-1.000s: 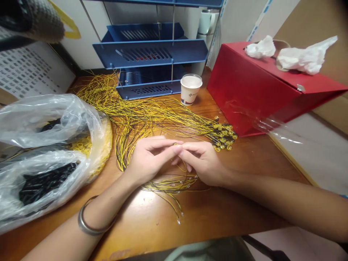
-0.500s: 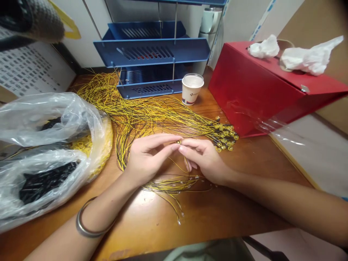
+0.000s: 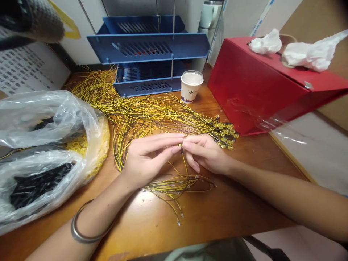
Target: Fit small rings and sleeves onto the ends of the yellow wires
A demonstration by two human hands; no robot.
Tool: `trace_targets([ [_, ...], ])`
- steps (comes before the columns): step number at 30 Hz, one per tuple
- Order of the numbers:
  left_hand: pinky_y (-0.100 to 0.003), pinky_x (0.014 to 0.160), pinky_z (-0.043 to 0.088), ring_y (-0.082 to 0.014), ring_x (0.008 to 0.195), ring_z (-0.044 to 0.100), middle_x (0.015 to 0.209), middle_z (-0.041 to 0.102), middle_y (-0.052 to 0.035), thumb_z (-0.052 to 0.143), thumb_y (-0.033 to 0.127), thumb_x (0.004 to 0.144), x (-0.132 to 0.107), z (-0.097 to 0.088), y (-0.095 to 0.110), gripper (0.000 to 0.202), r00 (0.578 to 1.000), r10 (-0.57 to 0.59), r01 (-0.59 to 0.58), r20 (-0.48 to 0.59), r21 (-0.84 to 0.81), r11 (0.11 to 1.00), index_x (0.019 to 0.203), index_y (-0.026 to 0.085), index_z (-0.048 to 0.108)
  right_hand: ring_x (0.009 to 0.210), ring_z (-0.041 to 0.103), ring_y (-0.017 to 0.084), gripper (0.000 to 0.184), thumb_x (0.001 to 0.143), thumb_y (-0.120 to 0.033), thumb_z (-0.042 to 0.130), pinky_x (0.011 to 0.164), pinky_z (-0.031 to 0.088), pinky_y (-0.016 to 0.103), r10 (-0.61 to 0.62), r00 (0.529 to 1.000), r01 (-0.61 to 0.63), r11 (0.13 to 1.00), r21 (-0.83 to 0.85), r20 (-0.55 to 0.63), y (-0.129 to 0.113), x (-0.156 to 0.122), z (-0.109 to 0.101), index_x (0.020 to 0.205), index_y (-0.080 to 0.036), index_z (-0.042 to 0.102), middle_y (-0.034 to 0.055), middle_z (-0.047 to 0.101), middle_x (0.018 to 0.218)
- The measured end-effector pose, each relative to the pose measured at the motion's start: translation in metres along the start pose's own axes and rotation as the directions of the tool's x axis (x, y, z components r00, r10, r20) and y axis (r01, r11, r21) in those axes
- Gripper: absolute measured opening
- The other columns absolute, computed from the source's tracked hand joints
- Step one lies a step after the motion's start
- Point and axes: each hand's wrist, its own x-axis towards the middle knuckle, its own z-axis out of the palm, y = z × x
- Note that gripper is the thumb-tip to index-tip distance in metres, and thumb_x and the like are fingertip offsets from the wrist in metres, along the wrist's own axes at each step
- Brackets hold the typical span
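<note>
My left hand [image 3: 145, 157] and my right hand [image 3: 210, 155] meet at the fingertips over the table. Both pinch a small yellow cap [image 3: 179, 144] with a black part below it. From this a thin yellow-and-black wire [image 3: 186, 167] hangs down in a curve. Just below my hands lies a small bundle of wires [image 3: 165, 185] with clear, shiny tips. Behind my fingers spreads a large bundle of yellow and black wires [image 3: 152, 108], its right ends fitted with several yellow caps [image 3: 225, 135]. My left wrist wears a metal bangle [image 3: 87, 239].
At the left, clear plastic bags [image 3: 54, 159] hold yellow rings [image 3: 81, 146] and black tubes [image 3: 40, 183]. A blue tray rack [image 3: 148, 49] and a lidded paper cup [image 3: 191, 87] stand behind. A red box [image 3: 258, 83] with crumpled tissues [image 3: 310, 54] bounds the right.
The yellow cap and both hands' fingertips have shifted slightly right. The black part and the wire under the cap now show between my hands. The view has moved a little.
</note>
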Motion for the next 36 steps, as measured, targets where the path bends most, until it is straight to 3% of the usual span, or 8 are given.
trace_targets([
  [9,-0.025,0.089,0.059,-0.0176,0.095,0.074,0.104,0.077,-0.0036,0.071,0.015,0.082,-0.0004,-0.0011,0.0019,0.022,0.998,-0.045,0.047,0.042,-0.058,0.997,0.102,0.021,0.077,0.036,0.041,0.006,0.033,0.089,-0.042,0.063,0.043,0.032,0.019,0.027,0.997,-0.022,0.998,-0.063,0.075,-0.0032,0.0017,-0.0023,0.099,-0.011,0.068,-0.0065,0.054,0.045],
  [13,-0.029,0.091,0.059,-0.0183,0.096,0.073,0.104,0.077,-0.0032,0.072,0.014,0.081,0.0002,0.0002,0.0016,0.021,0.999,-0.037,0.038,0.025,-0.060,0.997,0.100,0.022,0.077,0.036,0.040,0.006,0.035,0.089,-0.041,0.063,0.042,0.031,0.020,0.019,0.996,-0.020,1.000,0.003,0.091,0.0001,0.0030,-0.0046,0.108,-0.013,0.067,-0.0070,0.054,0.046],
  [17,-0.028,0.093,0.058,-0.0173,0.098,0.073,0.104,0.077,-0.0029,0.073,0.012,0.080,-0.0004,0.0007,0.0002,0.021,0.999,-0.037,0.039,0.026,-0.076,0.996,0.098,0.022,0.078,0.037,0.040,0.006,0.032,0.091,-0.041,0.061,0.045,0.032,0.020,0.009,0.994,-0.013,0.999,0.034,0.110,0.0012,0.0033,-0.0051,0.105,-0.013,0.067,-0.0070,0.054,0.046],
  [23,-0.020,0.078,0.059,-0.0146,0.091,0.073,0.105,0.076,-0.0041,0.075,0.013,0.079,-0.0043,0.0015,-0.0005,0.028,0.992,-0.123,0.125,0.024,-0.093,0.988,0.107,0.020,0.075,0.038,0.041,0.006,0.029,0.093,-0.041,0.059,0.045,0.033,0.020,-0.002,0.994,0.001,1.000,0.013,0.105,0.0017,0.0028,-0.0043,0.095,-0.013,0.065,-0.0073,0.054,0.047],
  [29,-0.026,0.093,0.057,-0.0162,0.099,0.071,0.107,0.076,-0.0042,0.073,0.012,0.081,-0.0046,0.0031,-0.0009,0.019,0.995,-0.097,0.098,0.012,-0.096,0.991,0.098,0.019,0.076,0.038,0.041,0.005,0.026,0.093,-0.039,0.059,0.046,0.034,0.020,-0.012,0.997,0.008,0.999,0.048,0.080,0.0030,0.0028,-0.0038,0.095,-0.014,0.068,-0.0073,0.053,0.046],
  [36,-0.023,0.086,0.058,-0.0160,0.098,0.071,0.108,0.075,-0.0046,0.072,0.012,0.082,-0.0056,0.0033,-0.0016,0.018,0.994,-0.113,0.112,-0.008,-0.116,0.987,0.099,0.018,0.075,0.036,0.042,0.005,0.023,0.086,-0.037,0.065,0.039,0.027,0.020,0.020,1.000,-0.020,0.979,0.201,0.001,0.0000,0.0047,-0.0003,0.085,-0.014,0.070,-0.0040,0.057,0.050],
])
